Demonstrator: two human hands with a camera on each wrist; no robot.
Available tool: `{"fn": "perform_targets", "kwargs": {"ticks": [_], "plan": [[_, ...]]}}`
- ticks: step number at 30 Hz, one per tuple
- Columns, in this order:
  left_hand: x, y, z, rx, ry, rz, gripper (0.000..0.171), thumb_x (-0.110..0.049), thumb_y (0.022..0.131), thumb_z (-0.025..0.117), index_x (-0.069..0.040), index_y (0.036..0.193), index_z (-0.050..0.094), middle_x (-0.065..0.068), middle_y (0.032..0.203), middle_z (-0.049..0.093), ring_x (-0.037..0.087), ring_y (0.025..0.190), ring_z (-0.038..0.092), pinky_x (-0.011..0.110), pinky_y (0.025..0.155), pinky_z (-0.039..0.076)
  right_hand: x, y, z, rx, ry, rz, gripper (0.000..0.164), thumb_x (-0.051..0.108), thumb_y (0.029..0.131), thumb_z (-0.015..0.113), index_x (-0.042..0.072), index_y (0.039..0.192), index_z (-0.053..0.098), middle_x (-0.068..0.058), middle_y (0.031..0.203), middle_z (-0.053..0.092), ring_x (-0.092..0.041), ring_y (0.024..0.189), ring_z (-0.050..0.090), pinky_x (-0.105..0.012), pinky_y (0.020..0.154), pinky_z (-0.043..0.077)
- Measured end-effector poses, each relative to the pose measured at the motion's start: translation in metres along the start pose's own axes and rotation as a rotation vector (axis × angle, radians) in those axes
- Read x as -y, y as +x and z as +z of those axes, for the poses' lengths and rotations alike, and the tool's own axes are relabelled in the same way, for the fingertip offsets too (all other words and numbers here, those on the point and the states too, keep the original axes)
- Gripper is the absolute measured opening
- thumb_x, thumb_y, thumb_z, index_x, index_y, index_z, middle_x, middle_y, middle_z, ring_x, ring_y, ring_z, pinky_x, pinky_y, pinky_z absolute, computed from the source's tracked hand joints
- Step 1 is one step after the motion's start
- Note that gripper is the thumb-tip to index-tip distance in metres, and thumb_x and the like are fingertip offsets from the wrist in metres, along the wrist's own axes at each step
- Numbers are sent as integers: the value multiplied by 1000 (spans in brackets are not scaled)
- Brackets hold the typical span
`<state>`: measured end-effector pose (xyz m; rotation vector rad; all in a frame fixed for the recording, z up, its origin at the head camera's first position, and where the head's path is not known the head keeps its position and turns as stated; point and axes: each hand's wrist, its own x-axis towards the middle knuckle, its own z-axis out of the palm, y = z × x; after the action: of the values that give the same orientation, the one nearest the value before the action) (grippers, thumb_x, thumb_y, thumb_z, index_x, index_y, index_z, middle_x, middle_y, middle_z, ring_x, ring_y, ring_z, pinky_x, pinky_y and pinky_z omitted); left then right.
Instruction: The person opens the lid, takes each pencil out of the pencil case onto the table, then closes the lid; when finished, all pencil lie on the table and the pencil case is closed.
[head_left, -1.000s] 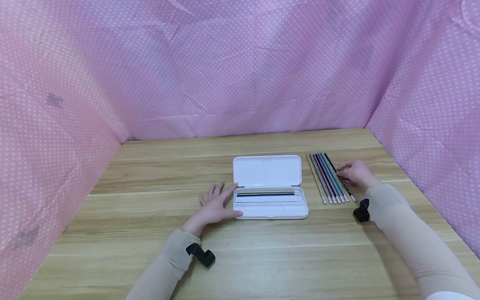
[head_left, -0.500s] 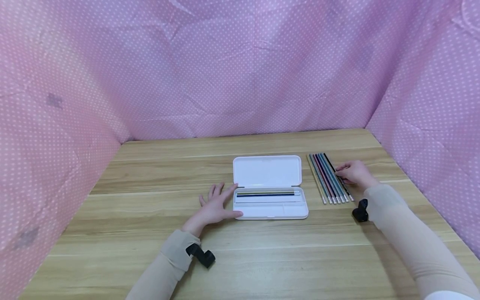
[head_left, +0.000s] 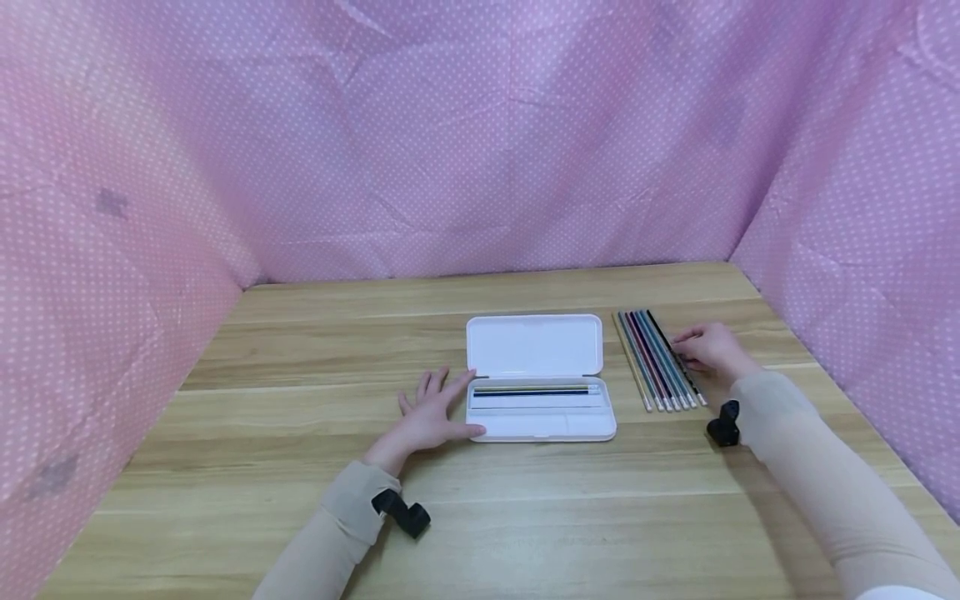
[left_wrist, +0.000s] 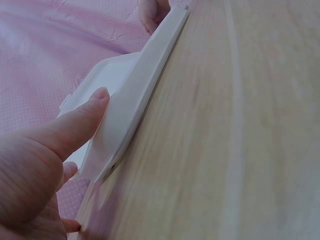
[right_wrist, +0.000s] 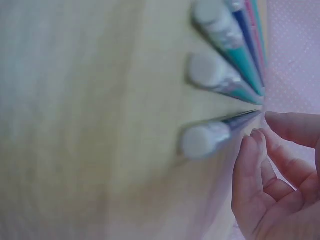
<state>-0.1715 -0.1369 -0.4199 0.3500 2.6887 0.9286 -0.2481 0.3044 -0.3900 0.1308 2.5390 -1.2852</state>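
Observation:
A white pencil case (head_left: 540,426) lies unfolded on the table, its lid (head_left: 534,346) laid back. Several pencils (head_left: 528,390) rest in its rear compartment. My left hand (head_left: 429,419) spreads its fingers at the case's left end, with the thumb (left_wrist: 82,122) against the front wall. To the right, several pencils (head_left: 651,358) lie side by side, white erasers toward me. A black pencil (head_left: 677,360) is the rightmost of the row. My right hand (head_left: 712,348) is beside it, fingertips right at its shaft. In the right wrist view, a gap shows between thumb and fingers.
A wood-grain table (head_left: 525,517) carries everything. Pink dotted cloth (head_left: 480,150) hangs behind it and along both sides. Black wrist cameras sit on both sleeves (head_left: 802,442).
The black pencil has shifted slightly left, closer to the row, with my right hand beside it. My left hand stays at the case. The head view has tilted slightly.

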Motion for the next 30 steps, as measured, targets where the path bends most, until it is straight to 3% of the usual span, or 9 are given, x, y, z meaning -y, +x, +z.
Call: {"fn": "perform_targets", "kwargs": {"ticks": [3, 5, 9, 13, 19, 26, 30], "plan": [[1, 0, 1, 0, -3, -1, 90, -49, 75, 75, -34, 149, 26, 18, 158, 5, 44, 143, -9, 73, 98, -17, 5, -3, -2, 8, -38, -33, 41, 14, 94, 54, -15, 122, 49, 0, 86, 64, -3, 72, 57, -21, 65, 53], [1, 0, 1, -1, -6, 2, 90, -48, 75, 75, -34, 149, 26, 18, 158, 5, 44, 143, -9, 73, 98, -17, 12, -6, -2, 6, -83, -52, 42, 18, 95, 54, -13, 124, 50, -4, 89, 63, -6, 73, 57, -24, 66, 52], [1, 1, 1, -5, -7, 7, 90, -48, 76, 75, -34, 150, 26, 18, 158, 5, 44, 142, -9, 73, 98, -17, 29, -13, 2, 13, -109, -91, 45, 22, 96, 53, -10, 128, 48, -24, 113, 58, -18, 88, 61, -34, 79, 55], [1, 0, 1, -4, -2, 4, 90, -48, 76, 75, -34, 150, 26, 18, 158, 5, 44, 143, -9, 73, 98, -17, 45, -21, 9, 27, -73, -118, 46, 21, 97, 52, -9, 130, 45, -30, 129, 48, -32, 105, 59, -40, 91, 51], [0, 0, 1, 2, 3, 4, 90, -48, 76, 74, -33, 150, 26, 18, 158, 5, 44, 143, -9, 74, 97, -17, 66, -30, 28, 32, -64, -213, 39, 16, 96, 55, -9, 126, 51, -27, 120, 56, -35, 106, 58, -36, 84, 55], [0, 0, 1, 4, -3, 9, 89, -47, 76, 74, -33, 150, 26, 19, 158, 5, 44, 142, -9, 74, 97, -17, 89, -44, 53, 29, -172, -381, 32, 10, 91, 60, -6, 118, 59, -18, 99, 63, -19, 80, 58, -26, 66, 53], [0, 0, 1, 4, -4, 5, 90, -47, 76, 75, -33, 150, 25, 19, 158, 5, 44, 142, -10, 73, 97, -17, 99, -49, 69, 36, -218, -461, 34, 9, 88, 64, -3, 119, 59, -13, 94, 63, -21, 82, 59, -26, 66, 50]]}}
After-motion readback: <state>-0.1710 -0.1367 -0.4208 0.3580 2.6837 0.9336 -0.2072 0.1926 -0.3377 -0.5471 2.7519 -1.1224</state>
